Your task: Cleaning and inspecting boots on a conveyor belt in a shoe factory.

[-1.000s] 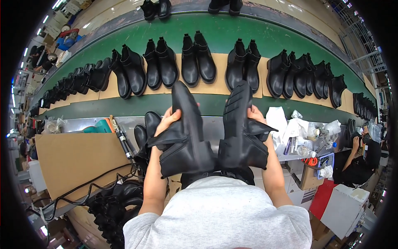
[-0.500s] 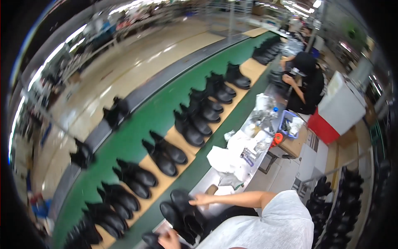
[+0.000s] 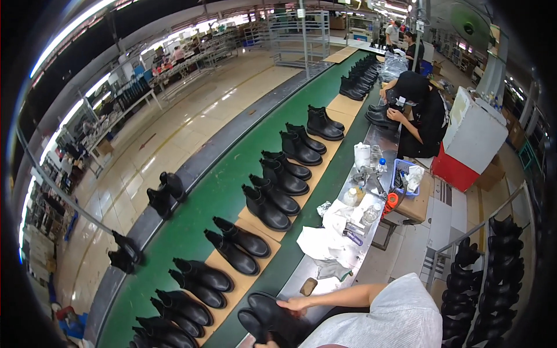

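Two black ankle boots lie side by side close to my body at the bottom of the view. My right hand (image 3: 295,305) is closed on the nearer black boot (image 3: 272,310), gripping its side. The other boot (image 3: 249,322) lies just left of it, partly cut off by the lower part of the view. Only a sliver of my left hand (image 3: 268,344) shows at the bottom edge, against the lower part of the boots; its fingers are hidden. A brown block (image 3: 308,286) rests on the metal bench just beyond my right hand.
A green conveyor (image 3: 232,168) carries several pairs of black boots on cardboard sheets. White paper (image 3: 316,242), bottles and a blue basket (image 3: 400,174) are along the metal bench (image 3: 299,269). A co-worker (image 3: 426,116) handles boots farther along. Boot racks (image 3: 464,290) stand at right.
My left hand has shifted right, toward the boots by my right hand. A dark shoe beside it at the lower left no longer shows. The view has tilted and become sharper.
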`<move>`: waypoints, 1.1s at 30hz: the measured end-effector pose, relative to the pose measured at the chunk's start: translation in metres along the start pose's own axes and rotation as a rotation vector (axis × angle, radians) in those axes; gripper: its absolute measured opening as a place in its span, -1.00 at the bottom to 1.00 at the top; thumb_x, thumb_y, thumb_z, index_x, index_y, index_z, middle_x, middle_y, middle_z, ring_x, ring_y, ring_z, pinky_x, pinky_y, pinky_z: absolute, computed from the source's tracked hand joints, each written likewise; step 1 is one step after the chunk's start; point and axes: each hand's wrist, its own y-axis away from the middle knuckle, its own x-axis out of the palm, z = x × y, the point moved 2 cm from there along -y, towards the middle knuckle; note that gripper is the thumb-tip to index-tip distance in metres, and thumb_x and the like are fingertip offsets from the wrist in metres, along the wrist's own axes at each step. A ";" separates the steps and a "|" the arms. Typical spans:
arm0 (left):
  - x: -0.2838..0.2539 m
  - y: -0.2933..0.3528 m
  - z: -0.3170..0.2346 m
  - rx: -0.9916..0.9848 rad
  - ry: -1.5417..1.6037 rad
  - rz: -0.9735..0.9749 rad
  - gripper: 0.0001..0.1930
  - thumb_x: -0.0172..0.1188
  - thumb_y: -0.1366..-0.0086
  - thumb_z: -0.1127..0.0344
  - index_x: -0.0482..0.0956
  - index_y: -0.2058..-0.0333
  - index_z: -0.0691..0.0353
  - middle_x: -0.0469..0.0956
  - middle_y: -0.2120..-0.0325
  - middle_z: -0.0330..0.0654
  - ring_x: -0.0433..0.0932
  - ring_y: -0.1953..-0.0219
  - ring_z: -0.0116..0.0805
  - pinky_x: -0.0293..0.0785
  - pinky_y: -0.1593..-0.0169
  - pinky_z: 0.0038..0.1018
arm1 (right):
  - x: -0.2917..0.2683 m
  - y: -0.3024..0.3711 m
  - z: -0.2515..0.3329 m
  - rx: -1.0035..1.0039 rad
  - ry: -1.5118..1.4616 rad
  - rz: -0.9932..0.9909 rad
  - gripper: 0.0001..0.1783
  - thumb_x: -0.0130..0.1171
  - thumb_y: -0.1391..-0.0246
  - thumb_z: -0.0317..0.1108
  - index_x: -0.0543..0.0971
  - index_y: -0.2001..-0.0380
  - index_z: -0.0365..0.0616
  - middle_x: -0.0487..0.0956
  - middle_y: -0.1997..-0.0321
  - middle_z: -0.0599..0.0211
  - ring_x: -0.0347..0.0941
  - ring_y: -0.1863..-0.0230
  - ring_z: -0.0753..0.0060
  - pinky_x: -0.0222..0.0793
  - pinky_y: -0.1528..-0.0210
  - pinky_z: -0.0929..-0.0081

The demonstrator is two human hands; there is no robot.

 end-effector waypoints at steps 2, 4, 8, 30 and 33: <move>-0.027 -0.029 0.042 0.216 0.373 -0.025 -0.46 0.22 -0.09 0.08 0.43 0.00 0.24 0.53 0.17 0.07 0.47 0.06 -0.04 0.34 0.03 -0.35 | 0.006 -0.012 0.011 -0.017 -0.186 0.079 0.11 -0.54 0.13 0.59 0.52 0.44 -0.38 0.57 0.49 0.05 0.55 0.51 0.17 0.49 0.53 0.27; -0.061 -0.027 0.079 0.089 0.785 -0.225 -0.42 0.14 -0.10 0.37 0.20 -0.09 0.44 0.38 0.02 0.14 0.37 -0.03 -0.03 0.21 -0.12 -0.32 | 0.011 -0.016 0.017 0.004 -0.176 0.228 0.10 -0.54 0.12 0.59 0.52 0.43 -0.38 0.57 0.46 0.02 0.56 0.48 0.16 0.50 0.49 0.28; -0.172 -0.024 0.026 0.183 0.613 -0.497 -0.55 0.07 -0.11 0.42 0.30 0.00 0.45 0.40 0.03 0.11 0.36 -0.06 -0.06 0.18 -0.14 -0.34 | -0.003 -0.010 0.018 0.081 -0.060 0.228 0.04 -0.53 0.01 0.50 0.48 0.31 -0.41 0.57 0.37 -0.10 0.58 0.41 0.08 0.53 0.41 0.34; -0.380 -0.321 0.197 0.157 -0.047 -0.444 -0.62 -0.03 0.06 0.46 0.43 0.21 0.49 0.43 0.19 0.31 0.39 0.03 0.11 0.32 -0.03 -0.23 | -0.006 0.000 0.027 0.401 0.044 -0.011 0.08 -0.52 -0.05 0.43 0.50 0.42 -0.60 0.56 0.47 -0.19 0.56 0.51 0.00 0.56 0.46 0.28; -0.369 -0.370 0.230 0.286 0.046 -0.427 -0.59 0.06 0.02 0.40 0.43 0.14 0.48 0.46 0.14 0.24 0.43 0.03 0.03 0.32 -0.03 -0.27 | 0.002 0.005 0.031 0.422 0.054 0.005 0.09 -0.53 -0.05 0.43 0.50 0.42 -0.60 0.56 0.48 -0.18 0.56 0.50 0.01 0.56 0.45 0.30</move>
